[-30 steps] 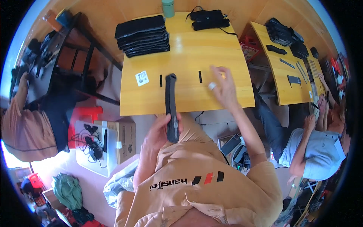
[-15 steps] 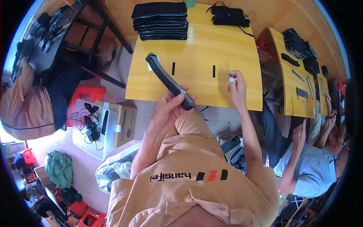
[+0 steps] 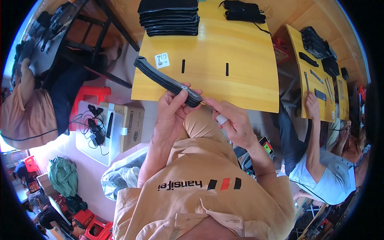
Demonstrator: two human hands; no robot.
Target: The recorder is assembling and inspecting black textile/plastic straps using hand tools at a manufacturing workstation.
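"Yellow wooden worktop (image 3: 208, 88) at your twelve o'clock. What lies on it?"

"You have a stack of flat black pouches (image 3: 169, 20) at its eleven o'clock and a black strapped bundle (image 3: 245, 15) at its one o'clock. Nearer you, a white printed label (image 3: 162, 60) lies toward ten o'clock, with two short black strips (image 3: 183, 66) to its right."

"And your hands?"

"Your left hand (image 3: 174, 106) has its fingers grasping the near end of a curved black-and-grey bar (image 3: 162, 81), which points to ten o'clock across the worktop's near-left corner. Your right hand (image 3: 234, 122) meets that near end from four o'clock, its fingers bent; you can't tell whether they pinch anything. White wrapping (image 3: 221, 119) circles one of its digits."
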